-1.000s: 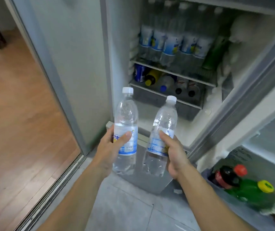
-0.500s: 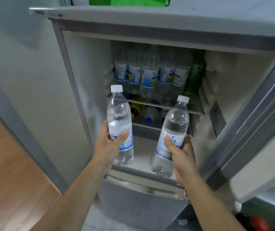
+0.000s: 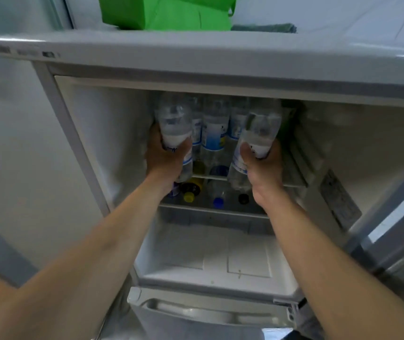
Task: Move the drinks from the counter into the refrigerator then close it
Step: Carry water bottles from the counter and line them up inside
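Both forearms enter from 6 o'clock and reach up into the open refrigerator (image 3: 93, 143). Nearest the camera, at 6 o'clock, the closed lower drawer front (image 3: 208, 312) with its recessed handle. Above it the bare white compartment floor (image 3: 215, 253).

Left hand (image 3: 165, 158) at about 11 o'clock of centre, fingers wrapped tight around the lower body of a clear water bottle (image 3: 175, 123); bottle roughly upright, cap end hidden in shadow under the fridge ceiling. Right hand (image 3: 263, 165) at about 1 o'clock, clamped on a second water bottle (image 3: 261, 126), this one tilted, top leaning right. Both bottles are inside the fridge cavity at upper-shelf level; bottoms near the wire shelf (image 3: 291, 184) front edge, contact unclear.

Between and behind the two held bottles, a row of standing water bottles (image 3: 214, 133) with blue-white labels on that shelf. Below, on the lower shelf (image 3: 210, 209), drinks lying on their sides, caps toward camera: yellow cap (image 3: 188, 197), blue cap (image 3: 218, 202), dark cap (image 3: 243, 198).

Far, at 12 o'clock, on the fridge top: green bag (image 3: 169, 12), and a folded grey-green cloth (image 3: 264, 28) just to its right. Door edge (image 3: 401, 229) at 3 o'clock.
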### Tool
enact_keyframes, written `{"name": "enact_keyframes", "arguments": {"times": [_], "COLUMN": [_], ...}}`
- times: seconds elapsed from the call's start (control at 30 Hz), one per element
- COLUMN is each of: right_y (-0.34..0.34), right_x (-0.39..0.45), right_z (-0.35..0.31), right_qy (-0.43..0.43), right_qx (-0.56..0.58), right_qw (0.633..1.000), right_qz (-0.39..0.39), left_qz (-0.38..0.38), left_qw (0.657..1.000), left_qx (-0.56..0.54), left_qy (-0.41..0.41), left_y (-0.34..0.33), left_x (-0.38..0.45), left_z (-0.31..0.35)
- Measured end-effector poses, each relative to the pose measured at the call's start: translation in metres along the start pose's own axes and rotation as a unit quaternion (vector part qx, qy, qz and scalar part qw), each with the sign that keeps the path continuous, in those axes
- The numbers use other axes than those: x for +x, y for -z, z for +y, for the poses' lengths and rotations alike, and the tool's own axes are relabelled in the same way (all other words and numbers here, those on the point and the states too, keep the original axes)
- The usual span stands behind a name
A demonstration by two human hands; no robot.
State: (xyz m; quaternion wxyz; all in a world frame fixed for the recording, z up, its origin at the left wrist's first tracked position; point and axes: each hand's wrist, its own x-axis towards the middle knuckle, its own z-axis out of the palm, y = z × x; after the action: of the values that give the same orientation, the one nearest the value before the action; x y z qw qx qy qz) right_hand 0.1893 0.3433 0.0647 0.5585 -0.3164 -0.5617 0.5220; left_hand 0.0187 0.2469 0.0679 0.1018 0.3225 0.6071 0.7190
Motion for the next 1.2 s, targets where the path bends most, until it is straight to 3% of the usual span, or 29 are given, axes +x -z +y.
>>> {"name": "enact_keyframes", "arguments": {"times": [0.3, 0.43, 0.63, 0.77, 0.97, 1.2], "right_y": [-0.035, -0.053, -0.045, -0.035, -0.039, -0.034], "right_x": [0.059, 0.064, 0.06, 0.049, 0.052, 0.043], "right_z": [0.021, 0.025, 0.032, 0.047, 0.053, 0.054], "right_qy": [-0.021, 0.017, 0.027, 0.026, -0.002, -0.011], "right_qx": [-0.066, -0.064, -0.076, -0.131, -0.157, -0.174], "right_qw": [0.997, 0.996, 0.996, 0.99, 0.987, 0.983], "right_qz": [0.02, 0.062, 0.042, 0.038, 0.044, 0.064], "left_qz": [-0.02, -0.01, 0.001, -0.028, -0.063, -0.037], "left_qw": [0.999, 0.999, 0.995, 0.984, 0.986, 0.994], "left_qx": [-0.007, 0.007, 0.093, 0.153, 0.129, 0.079], "left_qy": [-0.042, -0.049, -0.032, -0.085, -0.085, -0.062], "left_y": [-0.012, -0.015, -0.014, -0.004, 0.005, -0.001], "left_x": [0.046, 0.044, 0.037, 0.035, 0.036, 0.021], "left_z": [-0.031, -0.033, -0.036, -0.043, -0.041, -0.047]}}
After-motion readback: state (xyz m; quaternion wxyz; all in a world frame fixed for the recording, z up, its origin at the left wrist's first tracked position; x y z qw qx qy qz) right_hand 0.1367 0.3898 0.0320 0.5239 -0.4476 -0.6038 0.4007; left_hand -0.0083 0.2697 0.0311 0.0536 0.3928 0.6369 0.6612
